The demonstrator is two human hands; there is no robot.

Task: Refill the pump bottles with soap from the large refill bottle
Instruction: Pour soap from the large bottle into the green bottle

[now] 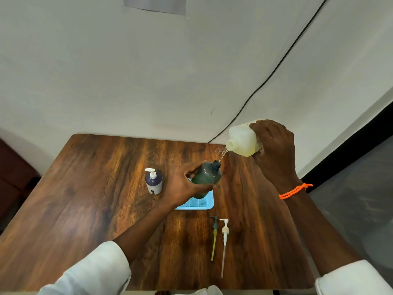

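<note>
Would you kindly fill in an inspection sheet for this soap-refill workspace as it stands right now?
Surface: wooden table, dark grain, against a pale wall.
Job's things: large refill bottle tipped, a thin stream running to the neck of the green bottle, which is tilted over the blue tray. Navy pump bottle upright with its pump on. Dark pump and white pump lie side by side on the table.
Clutter: nothing seen.
Grippers: left hand grips the green bottle; right hand grips the refill bottle; orange cord at the right wrist.
Cables: black cable runs down the wall behind the table.
Surroundings: grey panel high on the wall.
</note>
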